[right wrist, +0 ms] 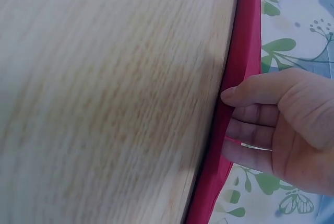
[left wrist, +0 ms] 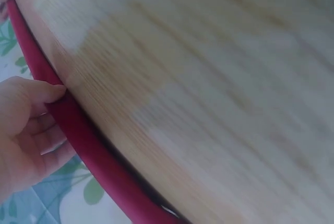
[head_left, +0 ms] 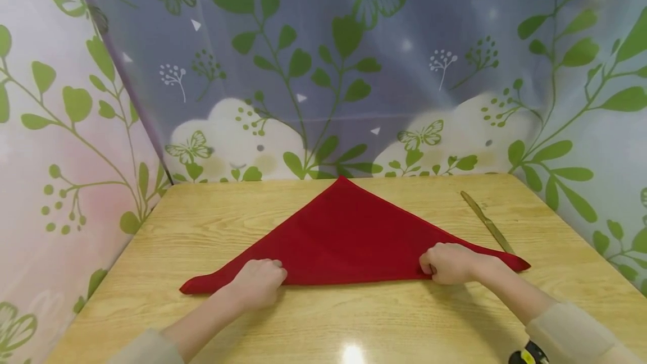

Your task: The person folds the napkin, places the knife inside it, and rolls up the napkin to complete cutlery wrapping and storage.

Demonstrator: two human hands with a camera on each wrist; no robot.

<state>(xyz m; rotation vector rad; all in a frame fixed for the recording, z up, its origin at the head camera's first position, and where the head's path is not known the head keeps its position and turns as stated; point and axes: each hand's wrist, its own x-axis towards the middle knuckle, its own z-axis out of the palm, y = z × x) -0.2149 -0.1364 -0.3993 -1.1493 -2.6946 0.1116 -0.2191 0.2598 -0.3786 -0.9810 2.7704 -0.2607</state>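
A red cloth napkin (head_left: 349,235), folded into a triangle, lies on the wooden table with its peak pointing away toward the back edge. At the left part of its near edge, my left hand (head_left: 260,282) pinches the fabric. My right hand (head_left: 451,263) pinches that same edge farther right. Both side corners stick out beyond the hands. In the left wrist view, the thumb of the left hand (left wrist: 26,130) presses on the red strip of cloth (left wrist: 91,138). The right wrist view shows the right hand (right wrist: 292,119) with its thumb on the cloth edge (right wrist: 245,31) and fingers behind.
A gold-coloured table knife (head_left: 485,221) lies at the right, its near end meeting the napkin's right corner. The wooden table (head_left: 354,319) backs onto a curtain (head_left: 303,72) printed with leaves and butterflies. A small black and yellow item (head_left: 528,354) shows by the right sleeve.
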